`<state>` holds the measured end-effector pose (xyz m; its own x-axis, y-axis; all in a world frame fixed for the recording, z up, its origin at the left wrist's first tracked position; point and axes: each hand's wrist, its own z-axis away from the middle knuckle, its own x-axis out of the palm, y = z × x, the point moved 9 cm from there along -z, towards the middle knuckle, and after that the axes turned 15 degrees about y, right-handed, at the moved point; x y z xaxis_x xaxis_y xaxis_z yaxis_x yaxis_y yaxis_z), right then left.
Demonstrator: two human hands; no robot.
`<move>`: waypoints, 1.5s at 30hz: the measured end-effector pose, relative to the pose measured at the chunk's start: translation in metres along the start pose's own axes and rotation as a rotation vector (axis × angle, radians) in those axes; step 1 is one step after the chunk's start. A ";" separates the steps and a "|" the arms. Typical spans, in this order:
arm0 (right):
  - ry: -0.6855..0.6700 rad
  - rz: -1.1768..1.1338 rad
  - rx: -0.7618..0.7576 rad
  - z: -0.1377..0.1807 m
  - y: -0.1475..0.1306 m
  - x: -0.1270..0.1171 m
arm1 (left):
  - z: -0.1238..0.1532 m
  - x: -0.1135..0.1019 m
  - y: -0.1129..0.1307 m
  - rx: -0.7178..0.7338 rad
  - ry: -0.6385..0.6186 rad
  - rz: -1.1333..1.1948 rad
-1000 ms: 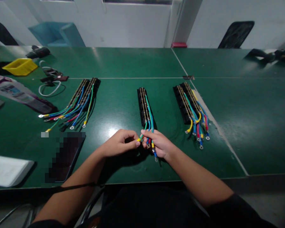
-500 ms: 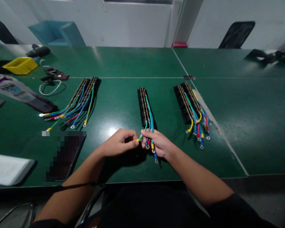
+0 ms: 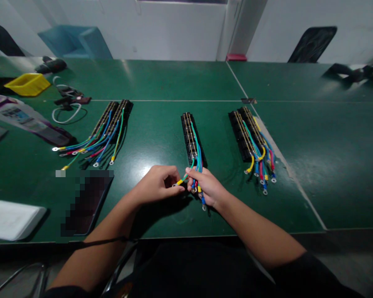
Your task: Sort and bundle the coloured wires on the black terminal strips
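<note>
A black terminal block (image 3: 191,134) with brass-coloured strips lies mid-table, wires running from it toward me. My right hand (image 3: 207,186) is closed round the bundle of wires (image 3: 199,159), thumb on top; their ring lugs stick out below the fingers. One green wire bends left out of that grip and ends in a yellow-sleeved ring lug (image 3: 179,182). Around this lug is my left hand (image 3: 157,184), with thumb and forefinger curled but parted, the lug showing in the gap. Its other fingers are partly hidden.
Wired terminal blocks lie in pairs at left (image 3: 113,118) and right (image 3: 244,134). Near my left forearm are a dark phone-like slab (image 3: 90,203) and a white box (image 3: 14,219). A bottle (image 3: 27,120), yellow tray (image 3: 27,85) and white cable (image 3: 66,120) occupy the far left.
My left thumb and forefinger have parted from their pinch on the yellow-sleeved lug, so more of it shows. My right hand keeps its hold on the wires.
</note>
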<state>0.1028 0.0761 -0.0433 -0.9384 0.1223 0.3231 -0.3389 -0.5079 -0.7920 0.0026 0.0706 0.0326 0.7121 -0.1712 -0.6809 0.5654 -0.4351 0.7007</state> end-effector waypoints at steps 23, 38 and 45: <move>0.003 0.028 -0.016 -0.001 -0.001 0.000 | 0.002 -0.004 0.009 0.256 0.085 -0.278; -0.037 0.060 -0.012 0.000 -0.001 0.002 | 0.004 0.002 0.009 0.261 0.027 -0.269; -0.035 0.068 0.006 -0.001 0.002 0.001 | 0.005 0.004 0.003 0.263 -0.005 -0.256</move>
<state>0.1010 0.0757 -0.0452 -0.9562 0.0572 0.2870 -0.2741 -0.5189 -0.8097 0.0051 0.0643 0.0307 0.5590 -0.0311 -0.8286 0.5981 -0.6769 0.4290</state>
